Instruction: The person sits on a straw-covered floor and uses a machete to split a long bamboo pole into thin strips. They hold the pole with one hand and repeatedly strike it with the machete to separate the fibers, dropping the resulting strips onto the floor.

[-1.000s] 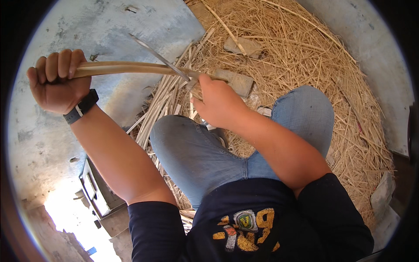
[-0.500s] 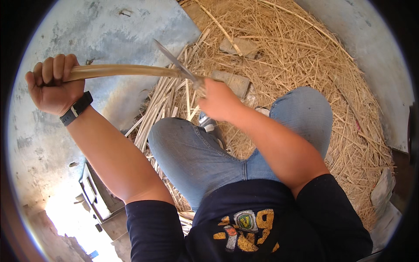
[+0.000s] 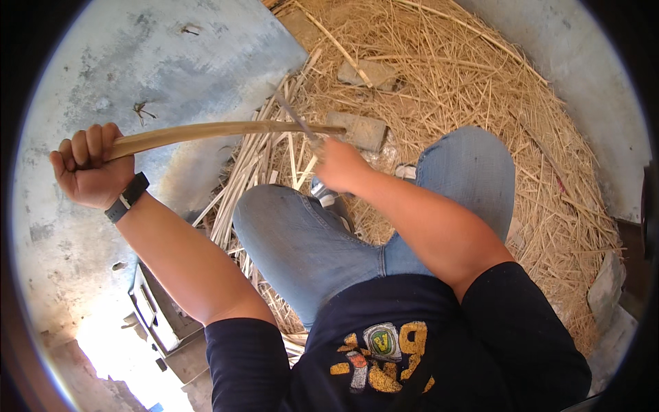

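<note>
Head view: the left arm is extended forward and out to the left, the black watch (image 3: pixel 127 197) being worn at its wrist. The left hand (image 3: pixel 94 165) is held as a fist, its fingers clamped around one end of a pale brown strip (image 3: pixel 199 132). The strip is held in a slight arch in front of the bluish wall (image 3: pixel 199 55), its free end being directed rightward above the right hand (image 3: pixel 341 165). The right forearm is angled inward across the right thigh; the right fingers are curled around the base of a narrow blade (image 3: pixel 295 113), although their tips are hidden. The strip is crossed by the blade; whether contact is made cannot be told.
</note>
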`<state>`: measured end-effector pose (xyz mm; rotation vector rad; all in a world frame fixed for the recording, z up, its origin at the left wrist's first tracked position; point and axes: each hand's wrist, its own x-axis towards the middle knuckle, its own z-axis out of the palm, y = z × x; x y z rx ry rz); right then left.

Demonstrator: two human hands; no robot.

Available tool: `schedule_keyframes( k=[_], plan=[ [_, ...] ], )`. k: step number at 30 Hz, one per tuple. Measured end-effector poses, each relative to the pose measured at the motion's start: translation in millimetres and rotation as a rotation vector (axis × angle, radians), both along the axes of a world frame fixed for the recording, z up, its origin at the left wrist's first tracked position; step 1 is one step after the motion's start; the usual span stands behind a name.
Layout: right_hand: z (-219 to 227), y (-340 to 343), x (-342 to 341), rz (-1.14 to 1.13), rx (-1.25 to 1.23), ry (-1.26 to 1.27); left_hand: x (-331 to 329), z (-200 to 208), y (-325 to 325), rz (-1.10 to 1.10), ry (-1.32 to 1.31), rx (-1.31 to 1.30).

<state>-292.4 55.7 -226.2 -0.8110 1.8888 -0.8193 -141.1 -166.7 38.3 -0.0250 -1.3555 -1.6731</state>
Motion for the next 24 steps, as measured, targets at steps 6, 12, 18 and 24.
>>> schedule_keyframes(
  k=[6, 12, 18, 24],
  plan=[
    [41, -1, 15, 0.045, -0.320, 0.106, -14, 3, 3, 0.173, -0.015, -0.030],
    [-24, -12, -7, 0.036, 0.028, 0.084, -23, -1, 18, 0.713, -0.027, 0.043],
    [30, 4, 25, 0.109, -0.430, -0.027, -19, -7, 15, 0.849, -0.007, 0.056],
    [-3, -14, 13, 0.050, -0.143, 0.084, -50, 1, 41, 1.091, -0.013, 0.113]
  ],
)
